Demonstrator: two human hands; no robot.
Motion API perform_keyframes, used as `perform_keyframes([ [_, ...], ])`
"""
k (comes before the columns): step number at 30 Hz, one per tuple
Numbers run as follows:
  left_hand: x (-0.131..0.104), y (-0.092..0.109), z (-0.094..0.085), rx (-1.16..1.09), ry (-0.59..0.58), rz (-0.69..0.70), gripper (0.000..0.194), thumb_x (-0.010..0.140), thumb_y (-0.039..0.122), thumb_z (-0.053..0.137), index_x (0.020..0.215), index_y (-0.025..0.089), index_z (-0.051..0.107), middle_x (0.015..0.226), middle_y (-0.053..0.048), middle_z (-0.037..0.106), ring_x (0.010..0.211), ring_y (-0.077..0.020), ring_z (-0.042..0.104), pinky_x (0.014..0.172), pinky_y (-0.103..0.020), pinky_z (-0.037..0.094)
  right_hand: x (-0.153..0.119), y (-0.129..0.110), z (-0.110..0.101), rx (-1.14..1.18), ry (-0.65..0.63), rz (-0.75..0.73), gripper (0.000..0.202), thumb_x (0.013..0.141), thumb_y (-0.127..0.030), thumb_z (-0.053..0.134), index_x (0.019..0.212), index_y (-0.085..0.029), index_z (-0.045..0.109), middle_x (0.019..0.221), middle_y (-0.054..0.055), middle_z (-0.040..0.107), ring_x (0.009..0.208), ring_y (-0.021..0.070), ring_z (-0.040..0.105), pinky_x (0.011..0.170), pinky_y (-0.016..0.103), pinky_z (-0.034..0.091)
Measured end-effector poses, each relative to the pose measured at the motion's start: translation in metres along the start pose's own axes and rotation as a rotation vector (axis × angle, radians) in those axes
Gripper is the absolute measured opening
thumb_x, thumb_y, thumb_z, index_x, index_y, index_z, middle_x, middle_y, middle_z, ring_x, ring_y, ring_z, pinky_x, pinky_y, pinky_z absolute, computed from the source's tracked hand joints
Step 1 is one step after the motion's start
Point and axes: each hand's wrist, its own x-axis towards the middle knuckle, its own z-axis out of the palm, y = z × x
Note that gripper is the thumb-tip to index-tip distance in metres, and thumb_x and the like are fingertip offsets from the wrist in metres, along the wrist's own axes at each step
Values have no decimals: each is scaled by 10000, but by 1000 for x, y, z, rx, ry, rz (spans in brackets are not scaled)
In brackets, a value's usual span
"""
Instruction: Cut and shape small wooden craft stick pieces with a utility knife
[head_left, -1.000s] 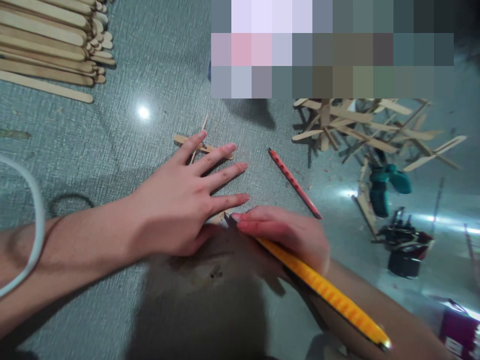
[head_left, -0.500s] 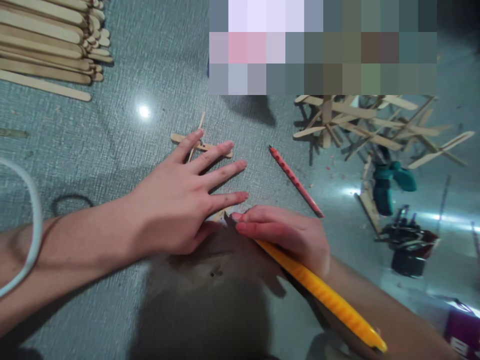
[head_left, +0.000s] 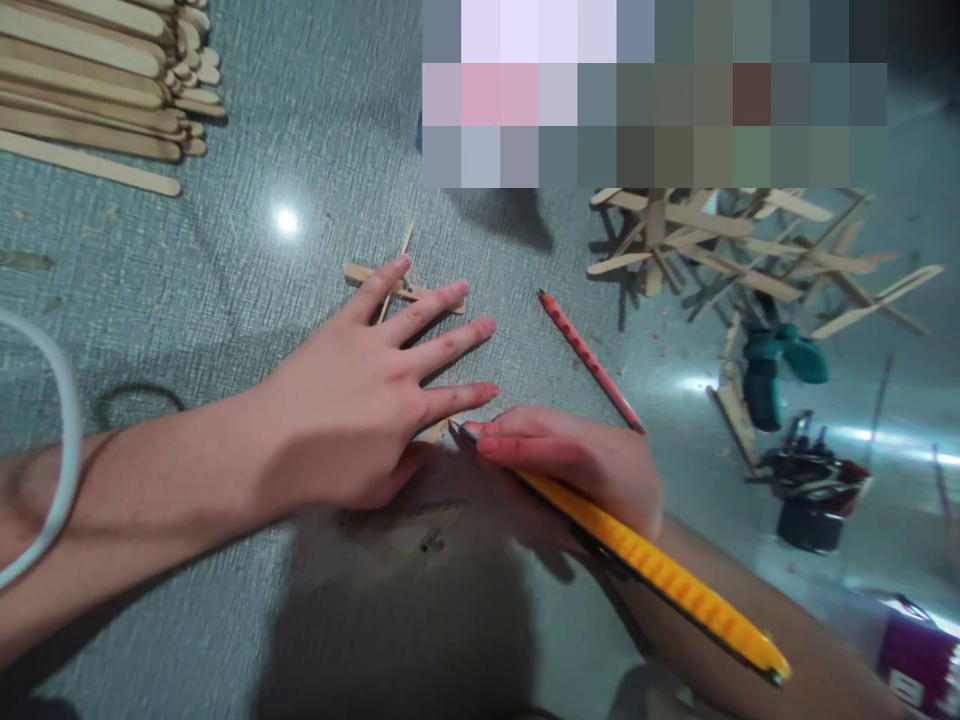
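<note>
My left hand point(head_left: 397, 385) lies flat with its fingers spread, holding nothing. Part of a wooden craft stick point(head_left: 444, 427) shows at the edge of this hand, below the lowest outstretched finger; the rest is hidden under the palm. My right hand point(head_left: 577, 455) is closed around a yellow utility knife point(head_left: 667, 570), whose blade tip is at that stick. Its handle slants back toward the lower right. Beneath the upper fingers of my left hand, a craft stick point(head_left: 360, 274) is crossed by a thin sliver of wood point(head_left: 407, 238).
A red pencil point(head_left: 589, 360) lies beyond my right hand. Craft sticks point(head_left: 82, 60) are stacked at upper left; crossed sticks point(head_left: 705, 220) are piled at upper right. Green-handled pliers point(head_left: 765, 370) and a dark container point(head_left: 810, 520) stand at right. A white cable point(head_left: 67, 430) loops over my left forearm.
The knife handle's back end has swung slightly right and up, its blade tip staying near the stick. My right hand shifts slightly right; my left hand stays nearly still.
</note>
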Motion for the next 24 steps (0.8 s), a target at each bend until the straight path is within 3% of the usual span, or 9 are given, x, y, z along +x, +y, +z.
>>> perform_keyframes([
  [10, 0, 0, 1, 16, 4, -4, 599, 933, 523, 555, 1506, 353, 579, 1705, -23, 399, 1608, -423, 267, 1307, -715, 47, 5, -7, 4, 16, -13, -35, 352, 1021, -187, 653, 1347, -316, 678, 968, 34, 770, 833, 199, 751, 754, 368, 638],
  [20, -1, 0, 1, 25, -14, -11, 612, 936, 541, 560, 1520, 357, 563, 1710, -18, 388, 1602, -435, 275, 1306, -717, 49, 6, -4, 2, 24, 5, -51, 295, 1035, -222, 644, 1312, -306, 699, 924, 17, 767, 816, 186, 763, 767, 355, 652],
  [24, -1, 0, 1, 12, 9, 2, 642, 904, 532, 584, 1518, 343, 573, 1705, -50, 396, 1600, -441, 272, 1304, -709, 46, 4, -4, 0, 3, -3, -15, 317, 1016, -245, 675, 1315, -346, 703, 1039, 31, 810, 913, 222, 799, 805, 374, 684],
])
